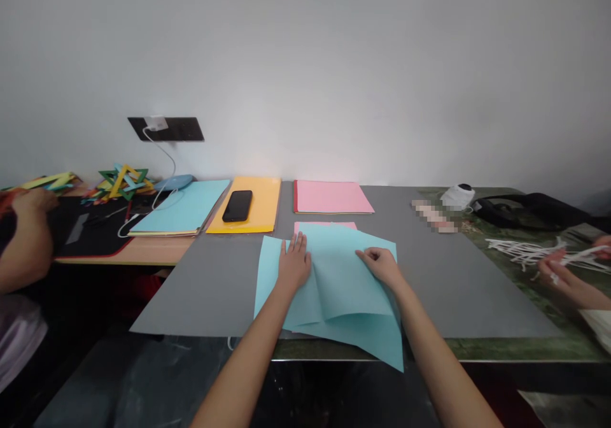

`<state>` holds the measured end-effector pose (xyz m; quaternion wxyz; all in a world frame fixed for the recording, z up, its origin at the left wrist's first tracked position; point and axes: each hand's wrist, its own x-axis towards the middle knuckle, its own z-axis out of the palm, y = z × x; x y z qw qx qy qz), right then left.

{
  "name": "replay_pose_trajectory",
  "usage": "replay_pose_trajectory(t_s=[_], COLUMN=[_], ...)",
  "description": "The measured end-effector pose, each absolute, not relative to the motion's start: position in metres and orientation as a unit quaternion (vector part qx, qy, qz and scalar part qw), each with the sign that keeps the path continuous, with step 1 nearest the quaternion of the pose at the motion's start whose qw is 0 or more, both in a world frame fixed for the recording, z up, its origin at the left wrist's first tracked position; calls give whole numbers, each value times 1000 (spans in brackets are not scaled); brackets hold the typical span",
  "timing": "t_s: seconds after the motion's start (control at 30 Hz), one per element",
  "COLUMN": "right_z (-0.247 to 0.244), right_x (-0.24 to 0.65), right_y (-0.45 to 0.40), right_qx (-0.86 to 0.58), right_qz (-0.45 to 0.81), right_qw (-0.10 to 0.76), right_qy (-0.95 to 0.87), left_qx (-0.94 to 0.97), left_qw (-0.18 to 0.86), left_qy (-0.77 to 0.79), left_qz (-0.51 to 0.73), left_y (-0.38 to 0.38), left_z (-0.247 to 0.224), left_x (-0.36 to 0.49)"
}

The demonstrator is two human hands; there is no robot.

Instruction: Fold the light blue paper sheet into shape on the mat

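Light blue sheets of paper (341, 281) lie in front of me, creased down the middle. One layer bulges up, and a lower corner sticks out past the table's front edge. My left hand (294, 267) presses flat on the left part, fingers stretched out. On the right part, my right hand (383, 266) is closed, with thumb and forefinger pinching the upper blue layer. A strip of pink paper (327, 225) peeks out behind the blue sheets; the rest of it is covered.
Behind lie a pink paper stack (334, 197) and a yellow pack (260, 205) bearing a phone (237, 206). Blue sheets (186, 206) and folded paper shapes (125, 181) are leftward. At right, another person's hands (570, 285) handle white cords (525, 253); a co-worker's arm (28, 243) is left.
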<state>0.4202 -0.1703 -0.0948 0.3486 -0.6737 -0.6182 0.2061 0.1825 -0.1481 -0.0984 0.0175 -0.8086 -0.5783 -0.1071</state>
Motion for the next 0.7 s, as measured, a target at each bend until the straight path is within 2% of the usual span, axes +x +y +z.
replay_pose_trajectory(t_s=[0.2,0.4,0.7], right_z=[-91,-100,-112], right_x=[419,419,420], right_y=[-186,-192,-193], right_qx=[-680,-684,-688], right_qz=[250,294,240], right_qw=[315,352,324], right_qy=[-613,-567,-604], left_qx=[-809,-763,-759], left_qw=[36,13,8], left_qy=[-575,-640,-639], left_qz=[-114,-91,-121], left_y=[-153,-181,-197], left_z=[-83,-81,-100], left_x=[184,194,195])
